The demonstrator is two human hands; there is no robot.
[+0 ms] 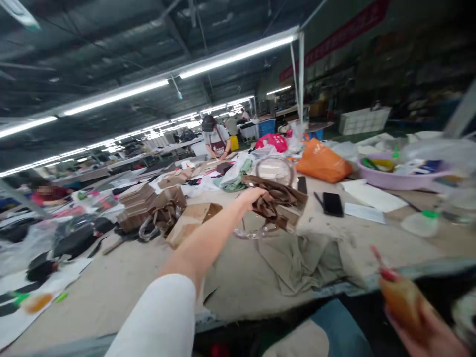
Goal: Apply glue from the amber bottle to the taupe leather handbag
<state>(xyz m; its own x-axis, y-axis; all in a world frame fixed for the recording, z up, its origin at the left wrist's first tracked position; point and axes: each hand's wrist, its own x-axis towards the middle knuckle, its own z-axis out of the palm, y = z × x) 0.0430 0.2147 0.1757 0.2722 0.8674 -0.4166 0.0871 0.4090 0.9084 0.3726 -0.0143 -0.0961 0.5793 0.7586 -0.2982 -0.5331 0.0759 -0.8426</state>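
Observation:
Stretched out over the table, my left hand [256, 197] is closed on a brown bag [284, 198] with dangling straps and clear curved tubing. Beneath that bag lies a crumpled olive-grey cloth [310, 260]. Low at the right edge, my right hand [427, 325] is wrapped round an amber squeeze bottle [401, 297] with a red nozzle; it is blurred, held in front of the table edge. Left of my forearm stand a paper-brown box-like piece [195, 220] and another brown bag [165, 213] with a clear handle.
A black phone [332, 204] lies beside white paper [374, 196]. Farther back are an orange bag [323, 161] and a lilac basin [399, 178] of supplies. Stacked brown pieces [137, 201] and black parts [76, 240] occupy the left. A co-worker [216, 139] stands across the table.

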